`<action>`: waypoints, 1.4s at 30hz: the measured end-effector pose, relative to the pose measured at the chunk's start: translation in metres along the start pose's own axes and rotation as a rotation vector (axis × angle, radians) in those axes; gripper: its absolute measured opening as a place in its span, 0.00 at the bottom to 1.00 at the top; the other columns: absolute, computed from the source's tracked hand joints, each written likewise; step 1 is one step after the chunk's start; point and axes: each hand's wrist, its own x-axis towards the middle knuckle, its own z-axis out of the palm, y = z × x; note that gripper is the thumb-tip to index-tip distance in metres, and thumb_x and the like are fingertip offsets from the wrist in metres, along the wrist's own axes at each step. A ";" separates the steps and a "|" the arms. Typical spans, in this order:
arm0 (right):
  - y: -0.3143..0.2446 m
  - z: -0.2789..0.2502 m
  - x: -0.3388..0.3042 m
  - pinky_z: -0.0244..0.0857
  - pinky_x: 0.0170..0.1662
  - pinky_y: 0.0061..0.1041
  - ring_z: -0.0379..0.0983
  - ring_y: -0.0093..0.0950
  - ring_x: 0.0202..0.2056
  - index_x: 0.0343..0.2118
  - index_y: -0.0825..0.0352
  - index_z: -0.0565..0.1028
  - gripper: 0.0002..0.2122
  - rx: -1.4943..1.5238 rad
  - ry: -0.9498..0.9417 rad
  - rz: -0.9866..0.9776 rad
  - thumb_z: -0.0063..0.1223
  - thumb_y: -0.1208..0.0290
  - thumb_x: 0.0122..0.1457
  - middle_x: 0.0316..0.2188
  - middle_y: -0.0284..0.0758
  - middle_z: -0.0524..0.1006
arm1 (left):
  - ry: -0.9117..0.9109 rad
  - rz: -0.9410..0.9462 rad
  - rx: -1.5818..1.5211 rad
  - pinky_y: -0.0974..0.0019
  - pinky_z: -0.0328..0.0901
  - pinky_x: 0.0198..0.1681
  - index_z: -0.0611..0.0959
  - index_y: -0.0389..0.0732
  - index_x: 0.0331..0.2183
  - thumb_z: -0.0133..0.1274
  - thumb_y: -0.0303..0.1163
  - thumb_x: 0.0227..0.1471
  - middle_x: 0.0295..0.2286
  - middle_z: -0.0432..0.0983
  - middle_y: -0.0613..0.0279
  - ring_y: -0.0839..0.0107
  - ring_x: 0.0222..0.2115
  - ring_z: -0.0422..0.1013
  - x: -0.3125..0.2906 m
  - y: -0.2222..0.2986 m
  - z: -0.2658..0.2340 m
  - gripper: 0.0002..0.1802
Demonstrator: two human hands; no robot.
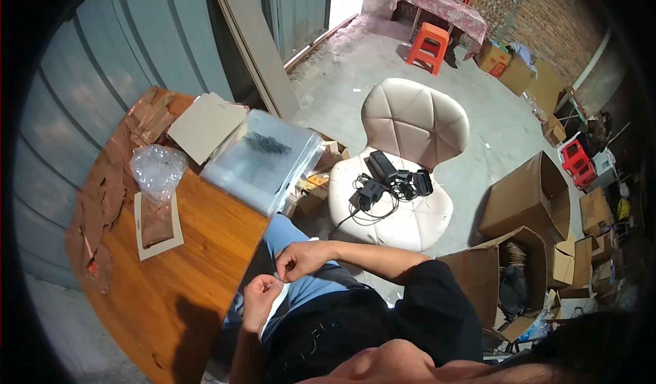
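At seven o'clock, our left hand point(260, 300) and right hand point(299, 258) are pinching something tiny point(280, 280), fingers nearly closed, work seemingly unfinished; at nine o'clock, a brown packet point(158, 223) is lying on the counter point(219, 240).

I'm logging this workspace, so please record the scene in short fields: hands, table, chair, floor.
Hands: left hand and right hand close together, over blue trousers; any held item too small to tell
Wooden table: gray cards, clear plastic stack, clear bag
Cream chair: black adapters and cables
Floor: open cardboard boxes, orange stool
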 end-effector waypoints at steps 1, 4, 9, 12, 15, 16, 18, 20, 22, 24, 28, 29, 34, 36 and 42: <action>0.000 0.001 0.001 0.61 0.31 0.21 0.68 0.21 0.27 0.28 0.68 0.76 0.06 0.005 -0.002 0.005 0.57 0.72 0.49 0.23 0.31 0.72 | 0.006 0.009 0.032 0.81 0.57 0.26 0.77 0.34 0.25 0.55 0.23 0.45 0.20 0.69 0.73 0.87 0.22 0.62 0.000 -0.002 -0.001 0.03; 0.002 -0.001 0.003 0.62 0.31 0.22 0.68 0.23 0.28 0.26 0.68 0.77 0.05 0.027 0.030 0.012 0.56 0.74 0.46 0.24 0.33 0.70 | 0.020 0.012 0.054 0.81 0.57 0.25 0.76 0.34 0.25 0.54 0.22 0.44 0.20 0.68 0.73 0.87 0.22 0.61 0.002 -0.009 -0.002 0.03; -0.004 0.002 0.002 0.61 0.31 0.20 0.67 0.22 0.29 0.27 0.70 0.75 0.04 0.002 0.007 0.016 0.55 0.78 0.47 0.26 0.32 0.71 | 0.068 0.018 0.230 0.79 0.59 0.24 0.76 0.33 0.23 0.55 0.22 0.41 0.19 0.71 0.71 0.86 0.21 0.63 -0.002 -0.013 0.002 0.04; -0.005 0.007 0.006 0.62 0.30 0.22 0.69 0.23 0.27 0.27 0.69 0.76 0.05 0.038 0.015 0.039 0.56 0.75 0.46 0.24 0.33 0.71 | 0.090 0.035 0.316 0.78 0.60 0.25 0.76 0.34 0.23 0.56 0.24 0.39 0.19 0.71 0.70 0.85 0.21 0.64 0.000 -0.016 -0.005 0.05; 0.007 0.009 0.009 0.62 0.30 0.20 0.69 0.22 0.28 0.26 0.69 0.76 0.04 0.099 0.088 0.004 0.56 0.76 0.47 0.24 0.32 0.71 | 0.080 0.069 0.337 0.76 0.61 0.26 0.76 0.35 0.23 0.56 0.26 0.36 0.18 0.71 0.68 0.84 0.21 0.64 0.000 -0.025 -0.012 0.07; 0.013 0.008 0.006 0.63 0.31 0.20 0.70 0.21 0.29 0.26 0.68 0.76 0.03 0.091 0.113 0.035 0.57 0.76 0.47 0.24 0.31 0.72 | 0.046 0.103 0.301 0.76 0.61 0.25 0.76 0.36 0.22 0.56 0.26 0.36 0.17 0.70 0.69 0.83 0.21 0.64 0.001 -0.022 -0.011 0.06; 0.002 0.000 0.001 0.63 0.34 0.18 0.70 0.19 0.30 0.27 0.68 0.76 0.03 0.133 0.194 0.086 0.56 0.75 0.49 0.26 0.30 0.73 | 0.031 0.065 0.304 0.76 0.60 0.24 0.76 0.36 0.22 0.55 0.27 0.37 0.17 0.68 0.70 0.83 0.20 0.63 0.003 -0.014 -0.009 0.06; 0.001 -0.003 -0.005 0.62 0.34 0.16 0.68 0.16 0.30 0.27 0.68 0.77 0.02 0.236 0.258 0.137 0.55 0.77 0.50 0.27 0.28 0.73 | -0.066 0.019 0.294 0.80 0.59 0.25 0.75 0.36 0.26 0.54 0.24 0.44 0.21 0.69 0.73 0.87 0.22 0.63 0.001 -0.002 -0.010 0.04; -0.006 0.000 -0.004 0.61 0.33 0.15 0.67 0.14 0.29 0.27 0.69 0.77 0.03 0.273 0.280 0.283 0.56 0.76 0.52 0.27 0.27 0.72 | -0.027 -0.052 0.154 0.80 0.59 0.25 0.77 0.36 0.25 0.55 0.26 0.41 0.20 0.70 0.72 0.87 0.22 0.63 -0.006 0.006 -0.011 0.06; -0.002 0.004 -0.005 0.61 0.35 0.16 0.67 0.16 0.31 0.30 0.70 0.76 0.04 0.198 0.234 0.295 0.56 0.77 0.52 0.30 0.29 0.73 | -0.048 -0.075 0.084 0.80 0.59 0.25 0.77 0.35 0.26 0.55 0.26 0.42 0.20 0.70 0.72 0.87 0.22 0.63 -0.008 0.003 -0.015 0.05; -0.001 0.011 -0.003 0.61 0.38 0.18 0.68 0.20 0.34 0.31 0.69 0.77 0.05 0.040 0.121 0.205 0.57 0.76 0.51 0.30 0.30 0.73 | -0.076 -0.072 0.010 0.81 0.59 0.25 0.77 0.35 0.27 0.55 0.26 0.44 0.22 0.70 0.72 0.87 0.23 0.63 -0.010 -0.003 -0.015 0.05; -0.002 0.011 -0.004 0.61 0.39 0.19 0.67 0.22 0.35 0.31 0.69 0.77 0.05 0.024 0.094 0.193 0.57 0.76 0.51 0.30 0.31 0.73 | -0.076 -0.071 0.009 0.81 0.59 0.25 0.77 0.35 0.27 0.55 0.26 0.44 0.22 0.70 0.72 0.87 0.23 0.63 -0.009 -0.005 -0.014 0.05; -0.007 0.008 0.002 0.60 0.40 0.20 0.67 0.23 0.36 0.29 0.69 0.76 0.03 0.040 0.073 0.208 0.56 0.77 0.51 0.29 0.31 0.73 | -0.101 -0.097 0.003 0.82 0.59 0.27 0.76 0.36 0.28 0.54 0.24 0.46 0.24 0.69 0.72 0.86 0.24 0.63 -0.010 -0.004 -0.012 0.04; -0.004 0.005 0.001 0.60 0.40 0.20 0.67 0.23 0.35 0.29 0.69 0.75 0.03 0.041 0.074 0.207 0.55 0.77 0.52 0.29 0.31 0.72 | -0.100 -0.092 0.022 0.81 0.59 0.26 0.76 0.36 0.27 0.54 0.23 0.46 0.23 0.69 0.72 0.86 0.24 0.63 -0.008 -0.005 -0.011 0.03; -0.024 0.002 0.003 0.59 0.37 0.22 0.65 0.24 0.33 0.30 0.68 0.72 0.04 0.060 0.039 0.053 0.51 0.73 0.56 0.28 0.31 0.69 | -0.146 -0.079 0.291 0.77 0.61 0.26 0.77 0.35 0.28 0.55 0.24 0.42 0.22 0.71 0.68 0.83 0.23 0.66 -0.004 -0.008 -0.007 0.07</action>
